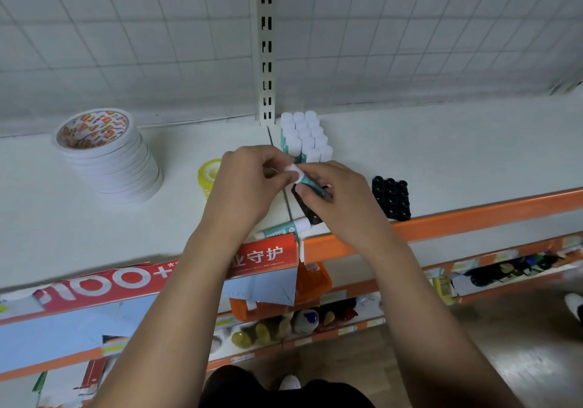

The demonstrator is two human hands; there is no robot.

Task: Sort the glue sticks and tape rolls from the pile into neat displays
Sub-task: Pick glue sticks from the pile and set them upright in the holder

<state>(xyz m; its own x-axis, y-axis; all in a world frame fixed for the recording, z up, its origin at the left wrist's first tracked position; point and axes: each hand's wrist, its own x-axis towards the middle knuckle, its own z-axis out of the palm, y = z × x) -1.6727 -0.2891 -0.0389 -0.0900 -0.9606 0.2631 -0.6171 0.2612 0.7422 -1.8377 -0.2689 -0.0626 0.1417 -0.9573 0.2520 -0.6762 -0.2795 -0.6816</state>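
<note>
Both hands meet over the middle of the white shelf. My right hand grips a teal glue stick by its body, and my left hand pinches its white cap end. Behind them stands a block of several upright glue sticks with white caps. Another glue stick lies on its side near the front edge. A tall stack of white tape rolls stands at the left. A yellow tape roll is partly hidden behind my left hand.
A black tray with round holes sits to the right of my hands. A dark flat object lies under my right hand. The orange shelf edge runs along the front, with a red sign and lower shelves of goods below.
</note>
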